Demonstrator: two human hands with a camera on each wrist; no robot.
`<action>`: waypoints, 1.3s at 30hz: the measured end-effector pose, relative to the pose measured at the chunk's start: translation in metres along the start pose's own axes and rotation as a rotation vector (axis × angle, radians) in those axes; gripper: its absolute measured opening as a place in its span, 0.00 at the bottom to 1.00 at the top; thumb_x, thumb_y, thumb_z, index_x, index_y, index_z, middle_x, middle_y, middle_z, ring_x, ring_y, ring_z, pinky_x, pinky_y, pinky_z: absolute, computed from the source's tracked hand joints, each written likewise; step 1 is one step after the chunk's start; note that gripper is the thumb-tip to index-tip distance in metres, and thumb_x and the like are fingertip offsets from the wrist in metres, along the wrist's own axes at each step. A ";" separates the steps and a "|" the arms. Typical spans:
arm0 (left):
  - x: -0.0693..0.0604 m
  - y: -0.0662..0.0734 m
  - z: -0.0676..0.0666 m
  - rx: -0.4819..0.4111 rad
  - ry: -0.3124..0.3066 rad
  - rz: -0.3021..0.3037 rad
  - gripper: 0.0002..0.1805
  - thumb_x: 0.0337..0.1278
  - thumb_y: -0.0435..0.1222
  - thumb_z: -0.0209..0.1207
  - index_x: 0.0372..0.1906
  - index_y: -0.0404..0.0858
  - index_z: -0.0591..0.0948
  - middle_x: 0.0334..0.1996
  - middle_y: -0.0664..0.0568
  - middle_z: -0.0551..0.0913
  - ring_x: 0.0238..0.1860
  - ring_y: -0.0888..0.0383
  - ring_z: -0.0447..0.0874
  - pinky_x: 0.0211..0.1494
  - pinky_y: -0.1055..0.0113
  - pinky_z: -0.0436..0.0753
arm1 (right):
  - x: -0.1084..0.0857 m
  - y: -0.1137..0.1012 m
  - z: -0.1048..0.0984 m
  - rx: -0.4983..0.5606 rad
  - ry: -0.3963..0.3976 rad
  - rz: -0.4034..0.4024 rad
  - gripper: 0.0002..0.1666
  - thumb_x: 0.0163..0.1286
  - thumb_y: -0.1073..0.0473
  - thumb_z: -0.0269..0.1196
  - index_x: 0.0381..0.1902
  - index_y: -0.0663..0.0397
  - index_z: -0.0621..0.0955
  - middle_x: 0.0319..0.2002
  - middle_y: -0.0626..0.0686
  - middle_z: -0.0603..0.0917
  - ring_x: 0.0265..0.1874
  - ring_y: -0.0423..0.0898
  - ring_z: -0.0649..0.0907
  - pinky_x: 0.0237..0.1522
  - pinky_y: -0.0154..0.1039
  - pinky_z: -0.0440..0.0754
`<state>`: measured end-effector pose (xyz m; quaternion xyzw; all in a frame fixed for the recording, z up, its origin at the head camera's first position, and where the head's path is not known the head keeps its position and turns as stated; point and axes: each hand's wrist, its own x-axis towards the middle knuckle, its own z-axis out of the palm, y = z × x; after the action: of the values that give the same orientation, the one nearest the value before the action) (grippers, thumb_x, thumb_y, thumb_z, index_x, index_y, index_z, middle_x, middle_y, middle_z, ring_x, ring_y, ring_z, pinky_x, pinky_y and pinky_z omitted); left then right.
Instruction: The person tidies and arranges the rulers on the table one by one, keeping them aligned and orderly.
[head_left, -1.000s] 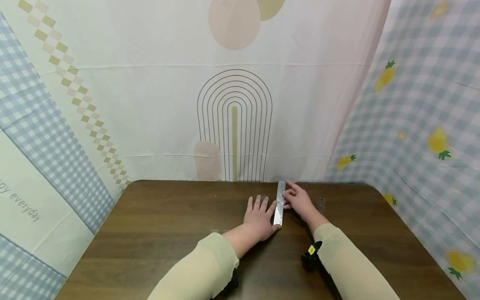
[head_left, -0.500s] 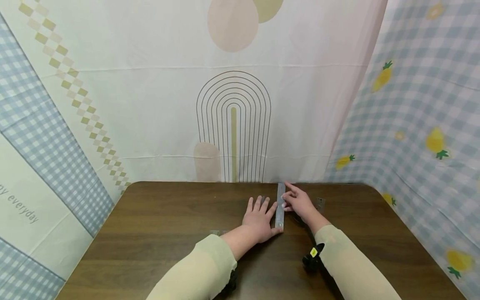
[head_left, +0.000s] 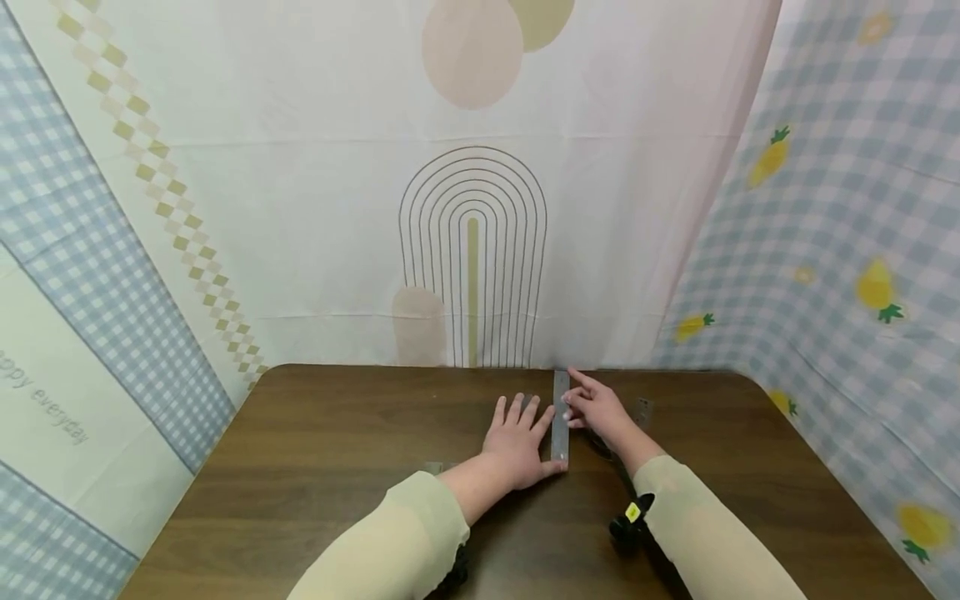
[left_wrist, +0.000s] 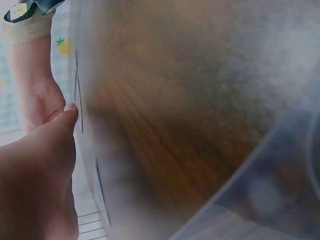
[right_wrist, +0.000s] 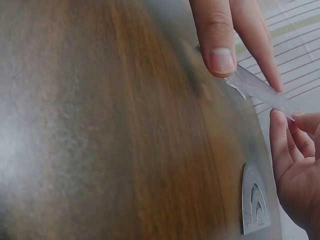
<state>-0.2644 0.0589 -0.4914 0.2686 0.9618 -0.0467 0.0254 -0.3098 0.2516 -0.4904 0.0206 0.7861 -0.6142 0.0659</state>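
Observation:
A clear strip like a ruler [head_left: 560,429] stands lengthwise near the table's far edge. My left hand [head_left: 517,446] lies to its left, fingers spread; the thumb touches its near end and the index finger its left edge. From the right, my right hand [head_left: 600,410] pinches the ruler's edge with curled fingers, its index finger stretched toward the far end. In the right wrist view the ruler [right_wrist: 265,95] looks translucent, with a ragged-looking near end, between the left thumb [right_wrist: 220,60] and my right fingers. The left wrist view shows little of the ruler.
A clear protractor [right_wrist: 256,202] lies right of the right hand. Another clear piece [head_left: 438,467] is partly covered by the left forearm. A small dark thing [head_left: 528,402] shows behind the left fingers. A patterned curtain [head_left: 337,250] hangs behind the wooden table [head_left: 300,467].
The bright glare on the ruler has gone. Its near end and the left thumb have shifted slightly toward me. My right hand stays at the right edge, nearly still.

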 end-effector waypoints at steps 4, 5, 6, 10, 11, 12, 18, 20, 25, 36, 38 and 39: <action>-0.001 0.000 0.004 -0.010 0.005 0.001 0.54 0.52 0.79 0.34 0.80 0.58 0.39 0.80 0.53 0.42 0.79 0.47 0.36 0.76 0.44 0.35 | -0.002 0.001 0.002 0.017 -0.012 -0.007 0.35 0.77 0.62 0.55 0.79 0.46 0.59 0.45 0.57 0.81 0.31 0.46 0.82 0.35 0.41 0.86; -0.002 0.000 0.004 -0.013 0.010 -0.001 0.54 0.52 0.79 0.34 0.80 0.59 0.39 0.80 0.53 0.43 0.79 0.47 0.36 0.76 0.44 0.35 | -0.003 0.001 0.002 0.020 -0.014 -0.010 0.35 0.77 0.62 0.55 0.79 0.47 0.59 0.45 0.57 0.81 0.31 0.46 0.82 0.35 0.41 0.86; -0.003 -0.001 0.004 -0.013 0.014 -0.004 0.54 0.51 0.79 0.35 0.80 0.59 0.39 0.80 0.53 0.43 0.79 0.47 0.36 0.76 0.44 0.35 | -0.004 0.001 0.003 0.022 -0.018 -0.013 0.35 0.78 0.62 0.55 0.79 0.47 0.59 0.45 0.57 0.81 0.31 0.46 0.82 0.35 0.41 0.86; -0.006 -0.004 0.006 -0.018 0.022 -0.005 0.54 0.51 0.80 0.35 0.79 0.60 0.40 0.80 0.53 0.42 0.79 0.47 0.36 0.76 0.43 0.36 | -0.007 0.001 0.006 0.034 -0.023 -0.019 0.35 0.77 0.62 0.55 0.78 0.49 0.59 0.45 0.56 0.81 0.32 0.46 0.82 0.35 0.41 0.85; -0.006 -0.005 0.007 -0.019 0.027 -0.005 0.54 0.51 0.80 0.35 0.79 0.60 0.41 0.80 0.53 0.42 0.79 0.47 0.37 0.76 0.43 0.37 | -0.008 0.000 0.007 0.038 -0.023 -0.018 0.35 0.78 0.62 0.55 0.78 0.48 0.59 0.45 0.56 0.81 0.32 0.46 0.83 0.35 0.41 0.85; -0.007 -0.006 0.008 -0.018 0.029 -0.003 0.54 0.50 0.80 0.35 0.79 0.60 0.41 0.80 0.53 0.42 0.79 0.47 0.37 0.76 0.43 0.37 | -0.009 0.000 0.008 0.044 -0.025 -0.019 0.35 0.77 0.62 0.55 0.78 0.49 0.59 0.45 0.57 0.81 0.32 0.46 0.82 0.35 0.41 0.85; -0.015 -0.009 0.009 -0.013 0.033 0.002 0.55 0.50 0.80 0.35 0.80 0.60 0.41 0.80 0.53 0.42 0.79 0.46 0.37 0.76 0.43 0.37 | -0.014 -0.001 0.013 0.075 -0.044 -0.014 0.36 0.77 0.62 0.55 0.79 0.49 0.58 0.45 0.57 0.81 0.32 0.47 0.82 0.36 0.42 0.86; -0.018 -0.010 0.008 -0.020 0.027 0.005 0.55 0.50 0.80 0.36 0.80 0.60 0.41 0.80 0.53 0.42 0.79 0.46 0.37 0.76 0.43 0.36 | -0.016 -0.001 0.015 0.076 -0.050 -0.008 0.36 0.78 0.62 0.55 0.79 0.49 0.58 0.45 0.56 0.81 0.32 0.47 0.82 0.35 0.42 0.86; -0.027 -0.012 0.002 -0.048 0.022 0.015 0.55 0.51 0.80 0.37 0.80 0.59 0.43 0.80 0.52 0.42 0.79 0.45 0.36 0.76 0.43 0.35 | -0.021 -0.003 0.019 0.082 -0.054 -0.011 0.36 0.78 0.63 0.54 0.79 0.50 0.57 0.45 0.56 0.81 0.33 0.47 0.82 0.36 0.42 0.86; -0.049 -0.018 -0.006 -0.062 0.043 0.028 0.54 0.52 0.79 0.39 0.80 0.57 0.47 0.80 0.50 0.45 0.79 0.44 0.37 0.76 0.43 0.37 | -0.031 -0.005 0.030 0.096 -0.081 -0.020 0.35 0.77 0.63 0.55 0.78 0.50 0.59 0.45 0.56 0.81 0.33 0.46 0.83 0.37 0.41 0.86; -0.052 -0.018 -0.005 -0.062 0.046 0.026 0.54 0.52 0.79 0.39 0.80 0.57 0.47 0.80 0.49 0.46 0.79 0.44 0.38 0.76 0.43 0.38 | -0.033 -0.005 0.033 0.099 -0.086 -0.023 0.35 0.77 0.62 0.55 0.78 0.51 0.59 0.45 0.56 0.81 0.33 0.46 0.83 0.37 0.41 0.86; -0.053 -0.018 -0.005 -0.059 0.048 0.025 0.54 0.52 0.79 0.39 0.80 0.57 0.47 0.80 0.49 0.46 0.79 0.44 0.38 0.76 0.43 0.38 | -0.034 -0.004 0.034 0.100 -0.089 -0.023 0.35 0.77 0.62 0.55 0.78 0.51 0.58 0.45 0.56 0.81 0.33 0.46 0.83 0.37 0.41 0.86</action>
<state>-0.2283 0.0166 -0.4812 0.2805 0.9597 -0.0114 0.0110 -0.2744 0.2196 -0.4897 -0.0127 0.7510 -0.6536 0.0927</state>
